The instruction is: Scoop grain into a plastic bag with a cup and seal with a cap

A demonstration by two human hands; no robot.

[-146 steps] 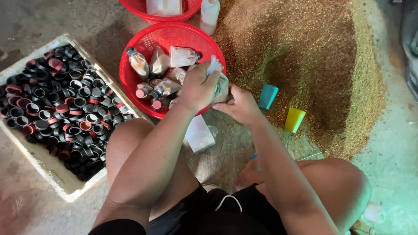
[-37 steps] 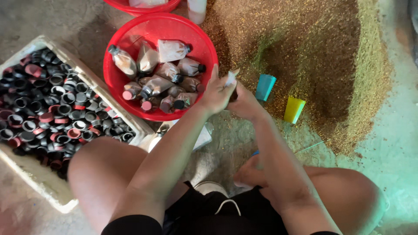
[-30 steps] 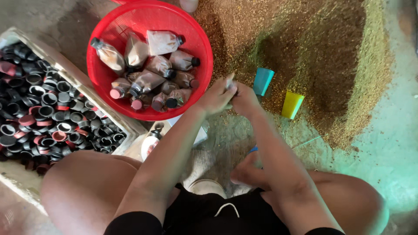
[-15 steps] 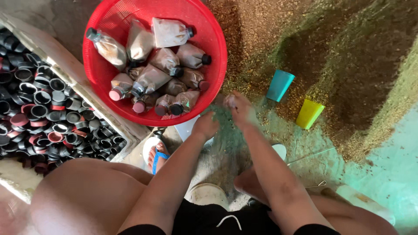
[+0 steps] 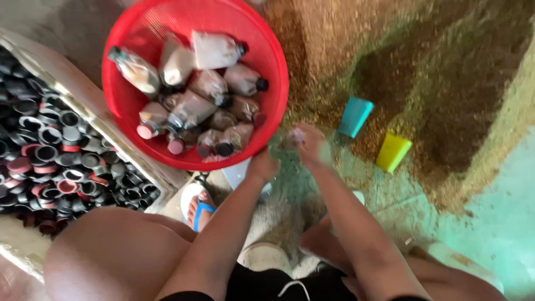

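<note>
Far left, a pale crate [image 5: 83, 106] is packed w/ loose black and red caps [image 5: 50, 161], kept within easy reach of the left side. Next to it, touching its edge, a red mesh basket [image 5: 267, 61] is set far-centre; capped bottles [image 5: 200, 89] filled w/ a tan granular stuff are piled in it on their sides, prob. dropped there once closed. A foot in a blue-strapped sandal [image 5: 199, 209] is seen just near of the basket.

The left hand [image 5: 263, 165] is held low at the basket's near rim, forearm running up from the lap; fingers are curled under, and whether anything is gripped can't be told. The right hand [image 5: 312, 146] is raised just right of it, fingers pinched together around a small pale item, too blurred to identify. Both hands are close, nearly touching.

Right of the hands, a teal cup [image 5: 355, 117] and a yellow cup [image 5: 393, 151] lie on the edge of a big heap of brown grain [image 5: 446, 72], near enough for scooping.
</note>
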